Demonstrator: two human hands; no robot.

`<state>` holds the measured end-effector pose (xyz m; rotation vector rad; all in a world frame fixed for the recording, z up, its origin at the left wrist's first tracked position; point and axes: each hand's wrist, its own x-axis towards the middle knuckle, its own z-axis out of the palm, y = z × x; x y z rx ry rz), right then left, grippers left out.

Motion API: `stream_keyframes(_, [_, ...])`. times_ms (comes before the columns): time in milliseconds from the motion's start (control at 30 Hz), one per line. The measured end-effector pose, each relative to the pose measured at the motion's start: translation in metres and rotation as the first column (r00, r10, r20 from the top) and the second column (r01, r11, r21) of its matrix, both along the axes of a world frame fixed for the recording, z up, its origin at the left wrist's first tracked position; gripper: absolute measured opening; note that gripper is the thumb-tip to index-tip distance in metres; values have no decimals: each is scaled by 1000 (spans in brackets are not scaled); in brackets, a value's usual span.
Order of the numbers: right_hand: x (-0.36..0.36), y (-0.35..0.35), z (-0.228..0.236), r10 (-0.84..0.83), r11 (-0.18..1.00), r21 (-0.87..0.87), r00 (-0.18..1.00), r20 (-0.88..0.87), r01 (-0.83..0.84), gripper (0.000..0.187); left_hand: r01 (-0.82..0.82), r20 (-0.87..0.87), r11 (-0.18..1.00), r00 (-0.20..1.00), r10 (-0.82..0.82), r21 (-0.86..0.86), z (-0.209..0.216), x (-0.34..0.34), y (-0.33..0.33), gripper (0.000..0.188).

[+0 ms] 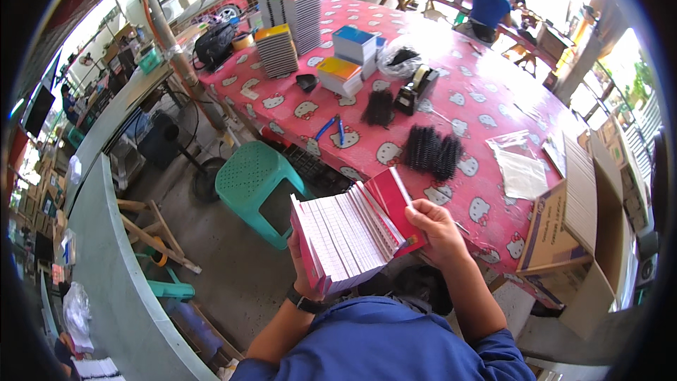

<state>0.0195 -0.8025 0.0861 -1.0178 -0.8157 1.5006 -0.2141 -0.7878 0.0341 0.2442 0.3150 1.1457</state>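
Just off the near edge of the pink tabletop (493,106), the left hand (302,272) is supporting a fanned stack of white pages (342,236) from its left side; its fingers are mostly hiding, so I cannot tell their spread. The right hand (438,229) is pinching a red cover (390,200) at the stack's right end. The handling is seemingly running partway: the stack is lying open, showing no coil. Black coils (431,153) are lying toward the near edge, apparently unused. Toward the tabletop's left end, booklets (276,51) are standing neatly piled, perhaps already sorted.
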Motion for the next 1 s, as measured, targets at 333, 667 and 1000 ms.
stream_keyframes(333, [60, 108, 32, -124, 970, 200, 989, -85, 139, 21, 48, -300, 998, 952, -56, -37, 0, 2, 119, 55])
stream_keyframes(667, [51, 216, 90, -162, 647, 391, 383, 909, -654, 17, 245, -444, 966, 859, -257, -85, 14, 31, 207, 54])
stream_keyframes(1000, [-40, 269, 3, 11, 1000, -9, 680, 733, -7, 16, 197, -346, 975, 926, -151, 103, -11, 8, 292, 59])
